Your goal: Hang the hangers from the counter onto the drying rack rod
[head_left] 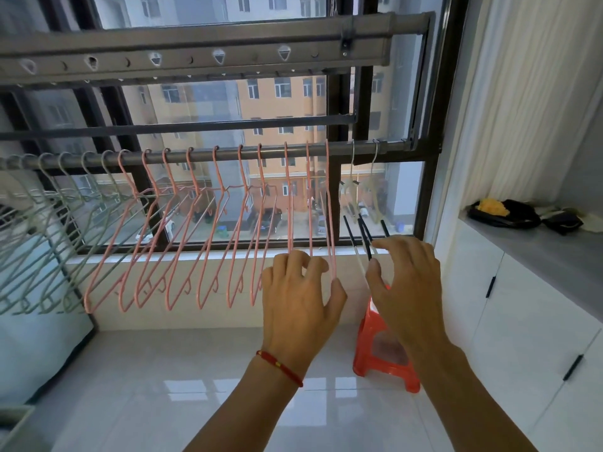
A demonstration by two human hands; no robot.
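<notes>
Ten pink hangers [208, 230], two white hangers [355, 203] (black-tipped), one rod [228, 155], both hands near.

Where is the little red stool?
In the head view, the red stool stands on the tiled floor at lower right, under the window, beside the white cabinet, partly hidden behind the right hand.

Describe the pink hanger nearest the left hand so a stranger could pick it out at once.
Find the drying rack rod running across the window, hung with green hangers at the left, pink in the middle and two pale ones at the right. The pink hanger meant is the last pink one before the pale pair. Its lower end meets the left hand, unlike the other pink ones.
</notes>
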